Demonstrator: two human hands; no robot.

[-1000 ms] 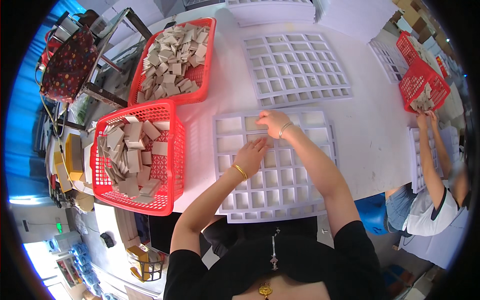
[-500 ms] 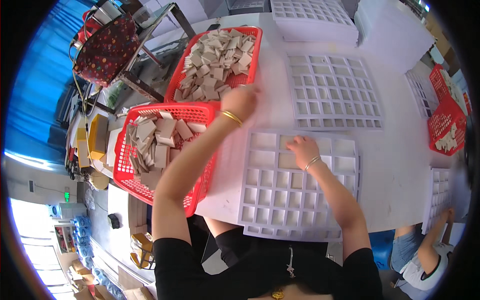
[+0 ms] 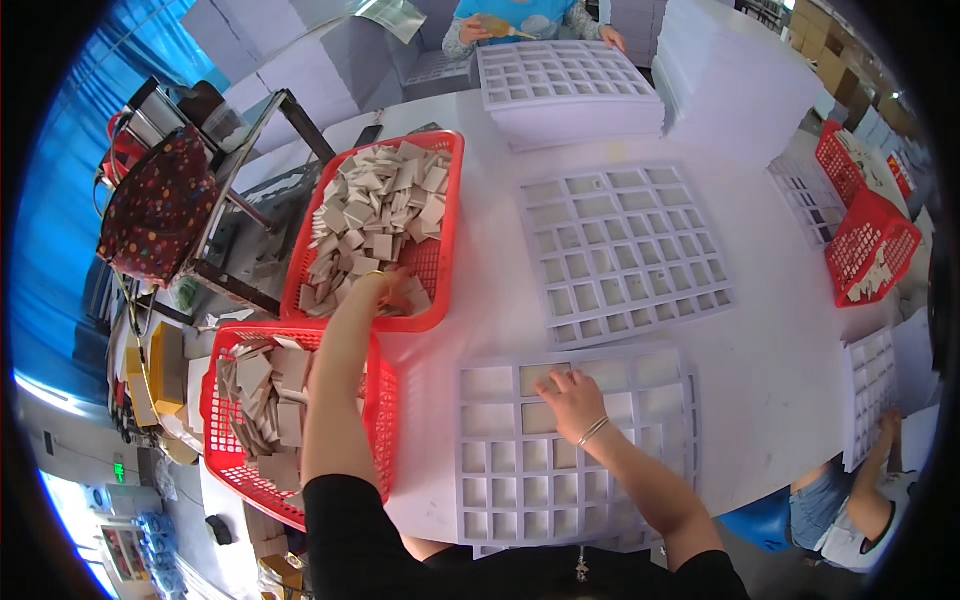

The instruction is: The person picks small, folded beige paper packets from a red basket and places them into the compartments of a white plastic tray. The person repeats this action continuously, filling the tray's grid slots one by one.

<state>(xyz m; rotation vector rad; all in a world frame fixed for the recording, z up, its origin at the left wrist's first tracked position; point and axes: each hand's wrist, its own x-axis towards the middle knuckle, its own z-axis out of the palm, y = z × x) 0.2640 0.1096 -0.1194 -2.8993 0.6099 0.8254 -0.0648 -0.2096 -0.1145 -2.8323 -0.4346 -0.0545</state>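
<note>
The left hand (image 3: 396, 288) is down in the far red basket (image 3: 452, 220), on the near side, with its fingers among the small flat pieces (image 3: 355, 215). I cannot tell if it grips a piece. The right hand (image 3: 572, 405) rests on the near white tray (image 3: 487, 380), palm down and fingers bent, in the far part of the grid. I cannot tell if the fingers press on anything.

The tray lies on the white desk (image 3: 790, 380), right of the 2 red baskets. A tan piece (image 3: 538, 420) sits in a slot just beside the right hand. The near basket (image 3: 383, 430) has bigger pieces.

To pick well, pinch just 1 piece by its thin edges and shake off any that cling. Lift it straight up, clear of the basket's rim. The right hand should stay light, so the tray does not slide.
</note>
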